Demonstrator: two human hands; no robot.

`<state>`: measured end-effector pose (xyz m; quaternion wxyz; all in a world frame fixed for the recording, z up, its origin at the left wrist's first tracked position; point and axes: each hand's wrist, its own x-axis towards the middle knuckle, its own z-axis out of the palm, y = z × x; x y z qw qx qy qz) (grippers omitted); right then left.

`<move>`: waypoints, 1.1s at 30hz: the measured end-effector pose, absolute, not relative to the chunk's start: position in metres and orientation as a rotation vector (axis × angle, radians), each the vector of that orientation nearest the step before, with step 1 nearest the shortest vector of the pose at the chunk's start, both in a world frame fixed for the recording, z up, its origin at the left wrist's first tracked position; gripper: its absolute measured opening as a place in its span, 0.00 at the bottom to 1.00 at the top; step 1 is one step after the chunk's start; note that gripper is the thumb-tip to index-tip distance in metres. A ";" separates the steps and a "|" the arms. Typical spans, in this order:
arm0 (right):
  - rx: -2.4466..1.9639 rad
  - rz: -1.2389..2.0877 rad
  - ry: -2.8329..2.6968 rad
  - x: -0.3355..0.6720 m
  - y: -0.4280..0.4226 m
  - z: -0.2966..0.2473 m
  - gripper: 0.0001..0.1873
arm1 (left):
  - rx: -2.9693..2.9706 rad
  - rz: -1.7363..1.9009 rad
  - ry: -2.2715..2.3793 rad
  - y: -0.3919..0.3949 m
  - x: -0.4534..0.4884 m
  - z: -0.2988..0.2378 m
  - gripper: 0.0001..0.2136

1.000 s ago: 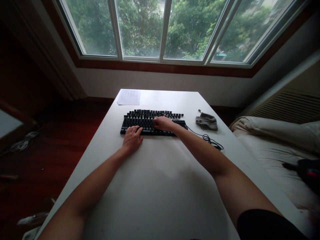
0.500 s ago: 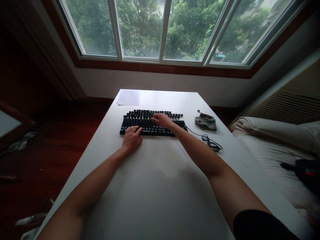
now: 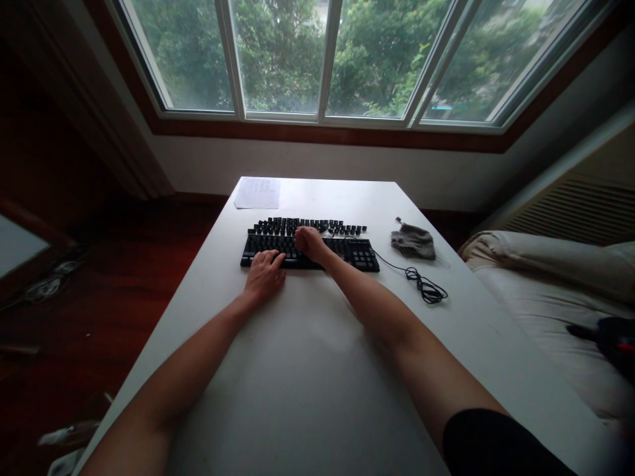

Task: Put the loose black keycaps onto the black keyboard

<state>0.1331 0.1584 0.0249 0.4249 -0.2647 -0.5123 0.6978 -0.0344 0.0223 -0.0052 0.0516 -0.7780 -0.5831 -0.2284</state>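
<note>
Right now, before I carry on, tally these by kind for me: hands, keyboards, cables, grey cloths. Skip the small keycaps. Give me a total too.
Hands: 2, left hand and right hand
Keyboard: 1
Cable: 1
Grey cloth: 1
Total: 5

A short, plain black sleeve (image 3: 489, 439) covers the upper part of the right arm (image 3: 387, 317), on the side of the worktop (image 3: 317, 377) toward its right edge. Its hem runs in a smooth curve above the elbow. From there the arm is bare, tapering from a fuller forearm to a narrow wrist and a bare right hand (image 3: 309, 242). The left arm (image 3: 186, 373) is bare along its visible length, likewise narrowing to the bare left hand (image 3: 265, 274); fingernails are too small to make out.
</note>
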 end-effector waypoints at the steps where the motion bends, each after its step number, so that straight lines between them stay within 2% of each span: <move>1: -0.680 1.738 -1.275 0.133 0.158 0.021 0.24 | -2.369 -0.692 -1.771 0.023 -0.035 -0.006 0.24; 7: -0.801 1.558 -1.378 0.138 0.164 0.022 0.22 | -2.373 -0.696 -1.768 0.022 -0.036 -0.005 0.24; 13: -1.392 0.641 -1.785 0.163 0.199 0.034 0.17 | -2.379 -0.698 -1.769 0.021 -0.038 -0.004 0.24; 16: -1.627 0.433 -1.983 0.172 0.214 0.029 0.07 | -2.375 -0.695 -1.766 0.021 -0.038 -0.005 0.24; 25: -1.762 0.286 -2.205 0.161 0.220 0.008 0.11 | -2.370 -0.675 -1.753 0.022 -0.037 -0.005 0.24; 33: -1.743 0.402 -2.204 0.162 0.229 0.006 0.11 | -2.381 -0.697 -1.754 0.021 -0.037 -0.004 0.24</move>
